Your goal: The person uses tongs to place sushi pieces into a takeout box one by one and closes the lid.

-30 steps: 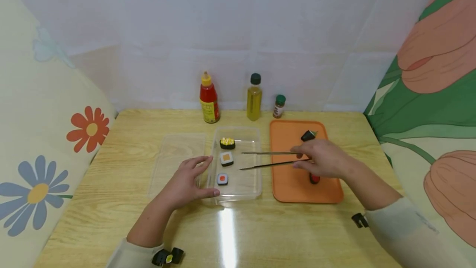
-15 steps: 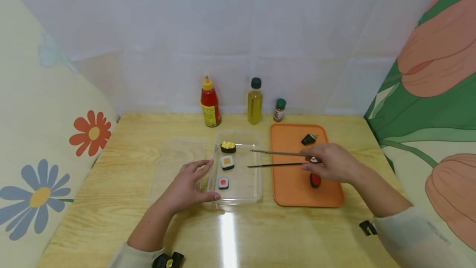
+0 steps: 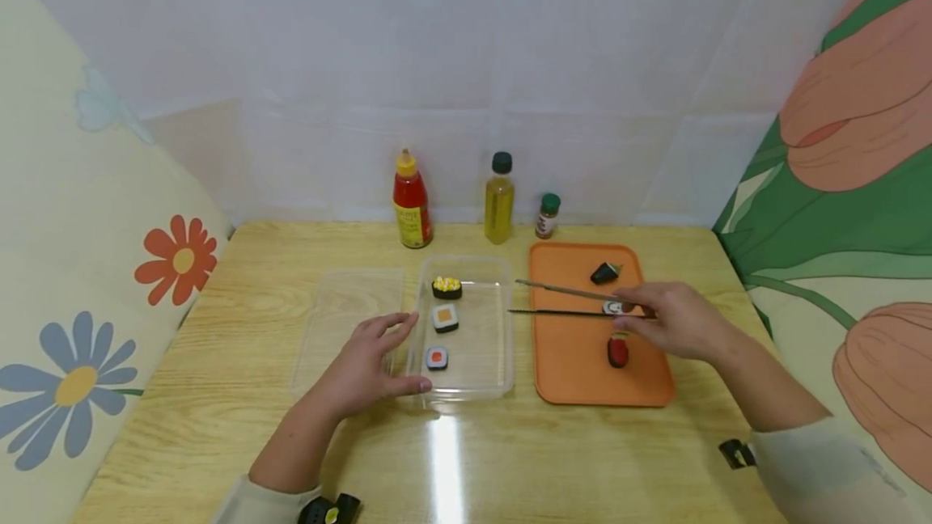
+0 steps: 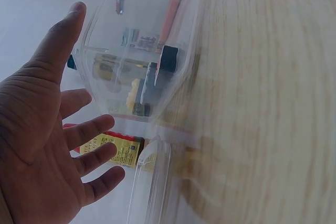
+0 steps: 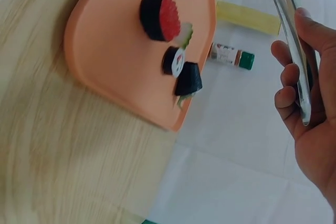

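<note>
My right hand (image 3: pixel 673 320) grips metal tongs (image 5: pixel 294 35) above the orange tray (image 3: pixel 568 370), with nothing between their spread tips. On the tray lie a black hand roll (image 3: pixel 605 273), a small white-topped sushi roll (image 5: pixel 175 61) partly behind the tongs in the head view, and a red-topped sushi piece (image 3: pixel 617 352). My left hand (image 3: pixel 364 366), fingers spread, is at the left wall of the clear plastic container (image 3: pixel 466 393). Down that container's left side sit a corn-topped sushi piece (image 3: pixel 446 289), an orange-centred roll (image 3: pixel 445 318) and a red-centred roll (image 3: pixel 437 357).
A clear lid (image 3: pixel 349 306) lies left of the container. Along the back stand a red sauce bottle (image 3: pixel 412 204), an oil bottle (image 3: pixel 498 204) and a small green-capped jar (image 3: pixel 548 217). A white cloth (image 3: pixel 328 103) hangs behind the wooden table (image 3: pixel 539 459).
My right hand has drawn the tongs to the right, from over the container toward the tray, and their tips have come closer together. The left hand keeps its place.
</note>
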Available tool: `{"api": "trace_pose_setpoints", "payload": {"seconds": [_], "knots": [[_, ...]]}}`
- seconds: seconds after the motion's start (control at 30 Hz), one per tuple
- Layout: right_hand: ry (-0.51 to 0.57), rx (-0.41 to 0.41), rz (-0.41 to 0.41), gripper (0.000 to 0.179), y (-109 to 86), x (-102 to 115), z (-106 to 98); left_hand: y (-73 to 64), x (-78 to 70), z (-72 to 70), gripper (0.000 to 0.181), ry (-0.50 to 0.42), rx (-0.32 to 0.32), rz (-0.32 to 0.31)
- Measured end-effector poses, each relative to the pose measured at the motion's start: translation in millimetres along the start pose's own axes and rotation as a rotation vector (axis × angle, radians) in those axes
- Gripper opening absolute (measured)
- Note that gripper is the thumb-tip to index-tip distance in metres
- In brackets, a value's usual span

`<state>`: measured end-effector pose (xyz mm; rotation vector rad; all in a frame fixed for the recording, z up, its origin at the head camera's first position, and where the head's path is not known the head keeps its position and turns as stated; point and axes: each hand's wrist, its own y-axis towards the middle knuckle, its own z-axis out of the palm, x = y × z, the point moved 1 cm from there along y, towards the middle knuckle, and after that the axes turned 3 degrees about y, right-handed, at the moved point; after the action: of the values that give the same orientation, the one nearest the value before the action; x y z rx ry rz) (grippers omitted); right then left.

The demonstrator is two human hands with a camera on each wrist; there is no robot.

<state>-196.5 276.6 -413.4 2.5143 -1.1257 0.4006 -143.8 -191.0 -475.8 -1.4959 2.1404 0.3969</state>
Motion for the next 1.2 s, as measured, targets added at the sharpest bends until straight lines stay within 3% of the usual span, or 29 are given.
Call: {"api": "trace_pose_setpoints", "payload": {"seconds": [0.6,0.8,1.2], "knots": [[0.013,-0.043,0.163,0.040,-23.6,-28,-4,-0.5,-0.5,-1.3,0.110,-0.007,0.007,0.000],[-0.008,-0.074,0.180,0.038,-30.9,-39,-1,-1.1,-0.7,-1.5,0.110,-0.005,0.003,0.001],[-0.083,-0.108,0.289,0.043,-43.8,-46,-2,-1.3,-0.5,-1.8,0.110,-0.001,0.002,0.007]]}}
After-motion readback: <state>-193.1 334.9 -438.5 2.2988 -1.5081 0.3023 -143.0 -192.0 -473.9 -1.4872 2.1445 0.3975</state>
